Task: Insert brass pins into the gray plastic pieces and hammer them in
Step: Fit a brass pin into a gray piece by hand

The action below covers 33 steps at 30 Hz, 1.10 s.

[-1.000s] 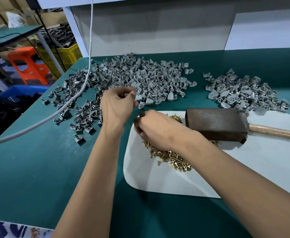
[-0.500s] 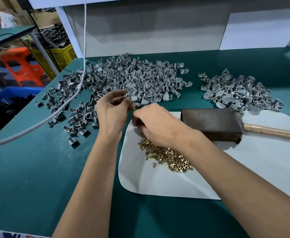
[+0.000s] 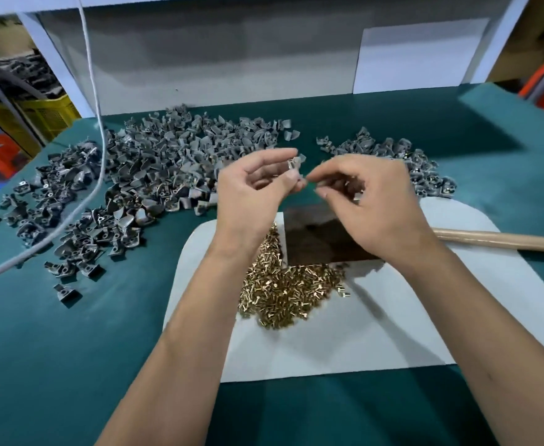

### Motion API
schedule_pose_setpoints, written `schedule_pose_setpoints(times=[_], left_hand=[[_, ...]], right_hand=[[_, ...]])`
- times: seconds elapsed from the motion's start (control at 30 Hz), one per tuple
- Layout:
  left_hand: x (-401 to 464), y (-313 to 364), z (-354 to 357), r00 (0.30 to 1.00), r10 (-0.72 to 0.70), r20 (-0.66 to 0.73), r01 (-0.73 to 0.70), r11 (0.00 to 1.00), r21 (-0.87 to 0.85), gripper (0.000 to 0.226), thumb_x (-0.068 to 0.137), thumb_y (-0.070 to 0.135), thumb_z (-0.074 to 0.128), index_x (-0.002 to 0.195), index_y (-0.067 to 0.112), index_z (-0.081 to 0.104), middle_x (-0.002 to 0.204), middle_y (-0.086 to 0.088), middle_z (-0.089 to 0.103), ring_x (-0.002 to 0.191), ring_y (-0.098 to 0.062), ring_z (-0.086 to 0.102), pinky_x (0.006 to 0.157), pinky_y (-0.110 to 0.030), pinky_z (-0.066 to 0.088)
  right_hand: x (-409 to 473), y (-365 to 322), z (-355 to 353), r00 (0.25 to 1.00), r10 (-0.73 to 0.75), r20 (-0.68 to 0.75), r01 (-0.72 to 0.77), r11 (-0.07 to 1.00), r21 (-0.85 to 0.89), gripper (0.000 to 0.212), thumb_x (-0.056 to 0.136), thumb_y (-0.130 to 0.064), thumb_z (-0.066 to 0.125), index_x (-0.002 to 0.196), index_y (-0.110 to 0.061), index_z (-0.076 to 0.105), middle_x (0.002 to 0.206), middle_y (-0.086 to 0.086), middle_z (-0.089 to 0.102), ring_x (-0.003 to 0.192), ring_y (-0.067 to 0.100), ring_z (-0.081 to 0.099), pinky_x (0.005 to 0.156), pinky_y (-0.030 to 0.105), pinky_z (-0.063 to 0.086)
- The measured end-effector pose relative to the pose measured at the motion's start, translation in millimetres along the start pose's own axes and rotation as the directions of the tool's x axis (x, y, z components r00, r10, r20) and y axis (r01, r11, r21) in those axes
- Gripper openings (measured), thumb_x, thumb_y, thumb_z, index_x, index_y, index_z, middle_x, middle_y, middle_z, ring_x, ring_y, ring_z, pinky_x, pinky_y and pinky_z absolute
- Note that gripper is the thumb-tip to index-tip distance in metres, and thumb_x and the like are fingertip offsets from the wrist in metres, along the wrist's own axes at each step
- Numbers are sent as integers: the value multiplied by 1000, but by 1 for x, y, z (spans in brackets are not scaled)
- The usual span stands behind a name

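**Both hands raised over the white mat, a gray piece pinched in the left**

The white mat point(image 3: 376, 317) lies on the green surface point(image 3: 55, 349) and serves as the landmark. Above its far edge, the left hand point(image 3: 254, 191) pinches a small gray plastic piece point(image 3: 294, 164) between thumb and fingertips. Just beside it, the right hand point(image 3: 370, 201) has thumb and forefinger drawn together toward the piece; whether they hold a brass pin cannot be told, as motion blur hides the tips. On the mat, below the hands, sits a pile of brass pins point(image 3: 286, 291). The hammer point(image 3: 325, 239) lies across the mat's far side, its dark head touching the pins, its wooden handle running off to the right. Beyond the mat to the left spreads a large heap of gray pieces point(image 3: 154, 169); beyond to the right, a smaller heap point(image 3: 421, 159). A white cable point(image 3: 98, 123) hangs down across the large heap.
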State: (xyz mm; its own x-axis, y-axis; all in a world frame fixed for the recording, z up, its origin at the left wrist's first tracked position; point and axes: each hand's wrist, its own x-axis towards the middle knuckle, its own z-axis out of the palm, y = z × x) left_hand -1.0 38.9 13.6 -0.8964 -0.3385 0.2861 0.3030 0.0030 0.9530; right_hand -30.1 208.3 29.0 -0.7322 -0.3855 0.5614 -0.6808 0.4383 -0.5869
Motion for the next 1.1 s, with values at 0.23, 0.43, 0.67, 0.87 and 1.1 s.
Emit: schedule_pose_setpoints(times=[0.23,0.43,0.67,0.87,1.1], left_hand=[[-5,-19,-2,964,188,188,-219,962,162,30,81,3,83,109,10,77,100,-3,79,96,-18,75,89,-33,59],[-9,-26,-4,961,161,226,-190,975,113,31,80,4,84,108,15,77,101,-5,79,97,-23,75,92,-44,60],[-10,-27,-3,968,112,223,-115,993,0,31,79,5,83,108,15,77,99,-8,79,95,-24,76,84,-32,61],[-11,-27,-3,973,98,208,-99,995,-6,29,78,2,84,104,13,78,96,-7,79,92,-20,76,85,-31,60],[-16,-21,1,980,32,197,-6,992,-129,24,76,-9,80,98,-1,74,87,-19,77,76,-30,76,73,-42,65]], right_hand=[[-16,15,4,983,17,-183,-1,996,85,23,84,-8,78,105,-16,73,87,-12,74,88,5,72,76,11,48],[-18,17,7,979,-7,-202,27,995,97,23,82,-7,79,101,-16,71,85,-13,74,86,2,72,77,16,52],[-18,16,6,980,-1,-199,29,990,140,18,82,-6,80,95,-13,70,84,-10,74,85,6,73,82,24,56],[-18,13,7,982,-4,-187,29,991,128,15,82,-4,79,91,-11,70,82,-7,72,82,9,72,78,26,57],[-17,10,6,989,-58,-138,69,994,80,14,82,2,74,84,-10,67,78,-5,67,77,12,64,72,24,53]])
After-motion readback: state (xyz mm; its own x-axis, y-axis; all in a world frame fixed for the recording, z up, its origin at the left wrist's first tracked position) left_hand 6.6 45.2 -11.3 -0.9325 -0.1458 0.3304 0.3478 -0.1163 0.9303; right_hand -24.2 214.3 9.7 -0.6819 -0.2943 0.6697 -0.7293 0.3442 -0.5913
